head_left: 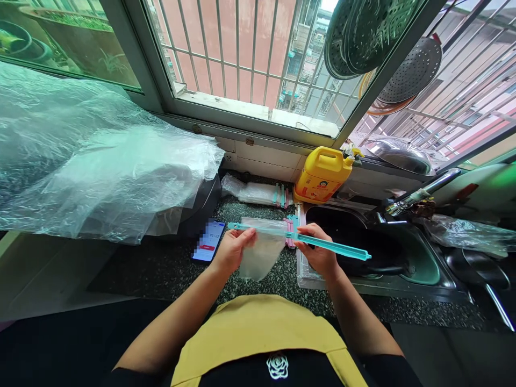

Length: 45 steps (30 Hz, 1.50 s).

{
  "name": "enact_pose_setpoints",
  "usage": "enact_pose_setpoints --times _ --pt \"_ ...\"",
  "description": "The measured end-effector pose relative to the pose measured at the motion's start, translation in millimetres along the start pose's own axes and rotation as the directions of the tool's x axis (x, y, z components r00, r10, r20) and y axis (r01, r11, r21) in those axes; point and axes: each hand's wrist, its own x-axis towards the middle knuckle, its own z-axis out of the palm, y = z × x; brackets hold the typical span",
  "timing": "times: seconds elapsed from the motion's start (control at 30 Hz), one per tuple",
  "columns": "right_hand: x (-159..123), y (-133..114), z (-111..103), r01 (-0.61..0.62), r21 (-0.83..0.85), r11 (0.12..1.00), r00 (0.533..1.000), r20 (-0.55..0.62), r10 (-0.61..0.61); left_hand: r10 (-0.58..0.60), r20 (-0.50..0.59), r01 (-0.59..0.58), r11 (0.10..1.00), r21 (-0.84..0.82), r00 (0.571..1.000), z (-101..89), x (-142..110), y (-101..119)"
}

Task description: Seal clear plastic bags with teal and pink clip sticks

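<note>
A long light-blue bag sealing clip (332,246) lies across both hands above the counter. From it hangs a clear plastic bag (262,260), its upper edge along the clip's left half. My left hand (235,248) pinches the clip and the bag's edge near the left end. Around the clip's middle, just right of the bag, my right hand (320,258) is closed; the clip's free end sticks out to the right over the sink. Behind the right hand, pink and blue clips (290,240) lie on the counter, partly hidden.
A phone (208,242) lies left of the hands. Farther back are packed plastic bags with clips (262,193) and a yellow jug (323,176). The sink (423,258) with its faucet (419,196) stands right. Plastic sheeting (100,172) covers something on the left, under the window.
</note>
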Motion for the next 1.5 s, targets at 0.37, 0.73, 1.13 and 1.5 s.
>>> enact_pose_setpoints --times 0.37,0.73,1.13,1.5 --pt "1.6 -1.0 -2.4 0.135 -0.064 0.989 0.991 0.019 -0.134 0.018 -0.007 -0.017 0.999 0.042 1.0 3.3 -0.7 -1.0" --pt "0.6 -0.4 12.4 0.212 -0.014 0.977 0.976 -0.057 -0.212 0.038 0.071 -0.042 0.997 0.062 0.997 -0.8 2.1 -8.3" --pt "-5.5 1.8 25.2 -0.157 0.192 0.969 0.986 -0.026 0.165 0.046 0.021 -0.048 0.991 0.123 0.999 1.6 -3.3 -7.6" --pt "-5.3 5.9 38.9 -0.556 0.538 0.634 0.792 0.109 0.601 0.112 0.097 -0.136 0.947 0.291 0.989 6.3 -12.8 1.5"
